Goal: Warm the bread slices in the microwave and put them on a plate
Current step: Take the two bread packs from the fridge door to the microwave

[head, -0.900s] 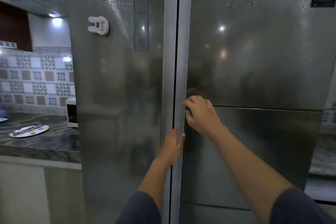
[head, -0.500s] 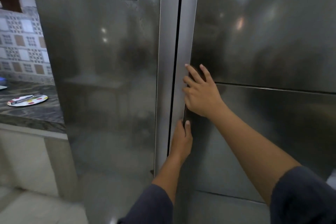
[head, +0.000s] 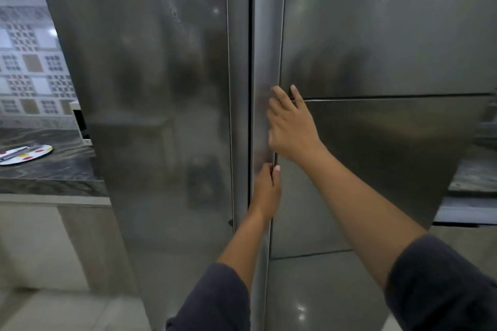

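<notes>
A tall steel two-door fridge (head: 161, 88) fills the view, both doors closed. My left hand (head: 265, 191) grips the vertical handle strip (head: 266, 35) of the right door, thumb on its right side and fingers tucked into the gap between the doors. Just above it, my right hand (head: 291, 126) lies with straight, spread fingers against the same strip and the door panel. A white plate (head: 25, 153) with coloured spots and a utensil on it sits on the dark counter at the left. A white microwave (head: 78, 123) shows only its edge behind the fridge. No bread is in view.
The dark marble counter (head: 48, 169) runs left of the fridge, with pale cabinet fronts below and a patterned tile wall (head: 32, 75) behind. Another counter edge (head: 468, 177) shows at the far right. Light floor lies below.
My right hand went from curled at the handle to straight fingers laid on the door. My left hand closed round the handle strip. The view has moved closer and lower.
</notes>
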The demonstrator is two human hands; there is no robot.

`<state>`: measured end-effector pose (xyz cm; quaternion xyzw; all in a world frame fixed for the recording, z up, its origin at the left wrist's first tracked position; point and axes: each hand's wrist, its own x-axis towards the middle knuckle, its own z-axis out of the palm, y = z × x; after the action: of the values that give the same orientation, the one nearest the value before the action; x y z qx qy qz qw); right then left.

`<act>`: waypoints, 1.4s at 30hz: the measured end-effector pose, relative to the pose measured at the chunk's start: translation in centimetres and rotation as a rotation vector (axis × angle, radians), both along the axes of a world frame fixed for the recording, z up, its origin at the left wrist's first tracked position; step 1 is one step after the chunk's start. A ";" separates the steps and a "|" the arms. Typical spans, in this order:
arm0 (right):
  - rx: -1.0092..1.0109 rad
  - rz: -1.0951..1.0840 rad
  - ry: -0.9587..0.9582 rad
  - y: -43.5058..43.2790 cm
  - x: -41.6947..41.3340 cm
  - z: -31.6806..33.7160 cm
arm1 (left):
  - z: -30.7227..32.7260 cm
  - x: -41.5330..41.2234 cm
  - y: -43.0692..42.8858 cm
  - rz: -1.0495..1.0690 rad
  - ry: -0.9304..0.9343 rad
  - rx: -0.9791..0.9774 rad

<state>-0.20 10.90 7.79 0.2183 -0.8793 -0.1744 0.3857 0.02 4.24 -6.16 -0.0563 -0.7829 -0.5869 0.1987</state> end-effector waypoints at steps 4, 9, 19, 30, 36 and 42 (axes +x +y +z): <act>-0.116 0.062 0.097 2.4 4.5 -1.0 | -0.5 5.2 1.2 -0.099 0.051 -0.072; -0.175 0.080 0.203 7.0 10.8 -1.5 | -0.7 12.1 3.4 -0.101 0.214 -0.175; -0.662 0.144 0.538 14.5 22.2 0.5 | 6.8 16.6 8.3 0.029 0.700 -0.163; -0.567 -0.124 0.458 22.5 25.2 0.6 | 14.1 15.8 15.2 -0.044 0.993 -0.364; -0.952 -0.092 0.381 26.9 24.9 -0.9 | 16.3 16.7 20.9 -0.361 0.922 -0.348; -1.158 -0.053 0.302 34.9 25.5 -0.5 | 16.2 16.5 29.6 -0.438 0.904 -0.468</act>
<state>25.29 45.75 7.28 -0.0769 -0.7719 0.2947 0.5580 16.56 33.86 10.05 -0.5068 -0.6991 -0.3424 0.3704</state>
